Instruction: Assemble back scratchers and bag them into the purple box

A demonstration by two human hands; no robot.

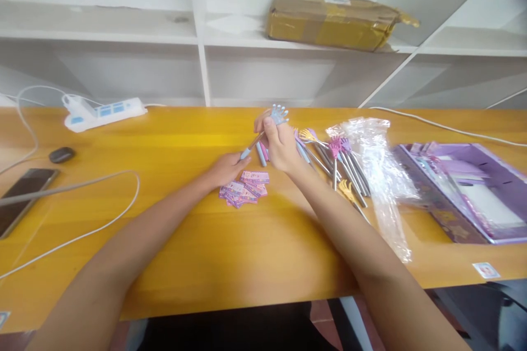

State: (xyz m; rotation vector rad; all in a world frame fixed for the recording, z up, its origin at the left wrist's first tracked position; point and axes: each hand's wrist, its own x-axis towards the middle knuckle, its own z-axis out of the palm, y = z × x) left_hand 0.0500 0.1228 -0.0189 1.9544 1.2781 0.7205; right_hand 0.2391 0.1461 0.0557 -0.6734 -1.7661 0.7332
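Note:
Both my hands hold one small back-scratcher stick with a light blue hand-shaped head (279, 114). My right hand (278, 146) is closed around the upper part of its shaft, just under the head. My left hand (226, 168) pinches the blue lower handle end. Below the hands lies a little pile of pink and purple cards (245, 188) on the yellow table (185, 241). To the right, several more scratchers (337, 162) with pink, purple and yellow heads lie in a heap.
Crumpled clear plastic wrapping (381, 175) and a purple box (465, 189) lie at the right. At the left are a white power strip (102, 113), a phone (22, 192), a dark small case (61, 154) and white cables (94, 225). A cardboard parcel (333, 21) sits on the shelf.

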